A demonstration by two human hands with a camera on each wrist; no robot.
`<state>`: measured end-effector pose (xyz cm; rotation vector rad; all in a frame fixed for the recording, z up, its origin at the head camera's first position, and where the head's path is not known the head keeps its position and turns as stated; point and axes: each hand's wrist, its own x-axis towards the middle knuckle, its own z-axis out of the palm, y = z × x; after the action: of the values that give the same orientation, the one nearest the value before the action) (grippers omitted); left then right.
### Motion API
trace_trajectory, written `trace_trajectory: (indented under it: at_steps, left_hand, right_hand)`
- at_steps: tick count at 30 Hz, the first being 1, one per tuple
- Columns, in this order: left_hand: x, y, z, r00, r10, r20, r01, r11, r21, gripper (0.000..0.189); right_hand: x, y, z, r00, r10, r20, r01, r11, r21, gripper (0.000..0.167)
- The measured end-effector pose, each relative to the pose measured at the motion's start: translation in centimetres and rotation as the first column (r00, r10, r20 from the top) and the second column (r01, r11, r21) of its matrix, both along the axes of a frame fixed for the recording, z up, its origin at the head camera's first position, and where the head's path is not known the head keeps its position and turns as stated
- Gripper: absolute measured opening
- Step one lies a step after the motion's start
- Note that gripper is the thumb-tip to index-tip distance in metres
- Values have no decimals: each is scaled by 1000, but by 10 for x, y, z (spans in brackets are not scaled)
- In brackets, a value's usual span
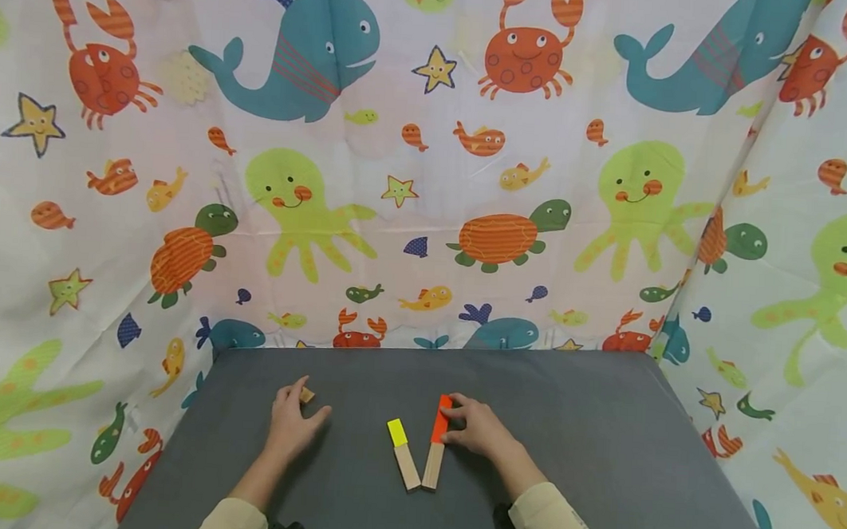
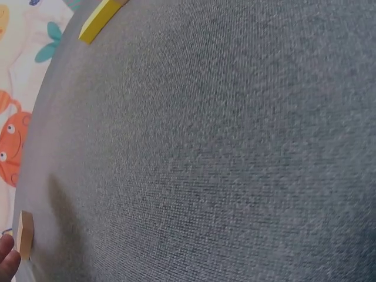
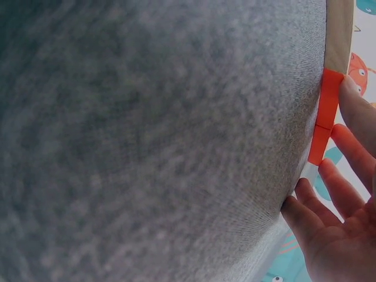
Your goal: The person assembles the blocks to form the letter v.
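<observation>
In the head view, two plain wooden blocks stand out, a left one [image 1: 407, 467] and a right one [image 1: 433, 466], their near ends almost meeting in a V. A yellow block [image 1: 397, 432] continues the left arm of the V. Two orange blocks [image 3: 328, 103], end to end with a seam between them, continue the right arm. My right hand [image 1: 480, 427] touches the orange blocks along their right side with thumb and fingertips. Farther left, my left hand [image 1: 293, 425] has its fingers beside a small wooden block [image 1: 306, 395], thumb spread away from it.
A dark grey cloth-covered table [image 1: 566, 432] carries all the blocks. Behind it and along both sides hangs a white curtain [image 1: 413, 184] printed with sea animals. Near the front, dark bands show at both wrists.
</observation>
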<state>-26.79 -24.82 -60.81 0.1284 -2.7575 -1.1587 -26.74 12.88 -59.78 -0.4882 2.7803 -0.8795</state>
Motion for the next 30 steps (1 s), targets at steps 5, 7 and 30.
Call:
trace_trajectory:
  at_steps: [5, 7, 30]
  left_hand:
    - [-3, -5, -1, 999, 49, -1, -49, 998, -29, 80]
    - [-4, -7, -1, 997, 79, -3, -79, 996, -38, 83]
    - [-26, -14, -11, 991, 83, 103, -74, 994, -83, 85]
  right_hand:
    - [-2, 0, 3, 1000, 3, -11, -3, 1000, 1, 58]
    - [-2, 0, 4, 1000, 4, -17, -4, 1000, -1, 59]
    - [1, 0, 3, 1000, -2, -1, 2, 1000, 1, 59]
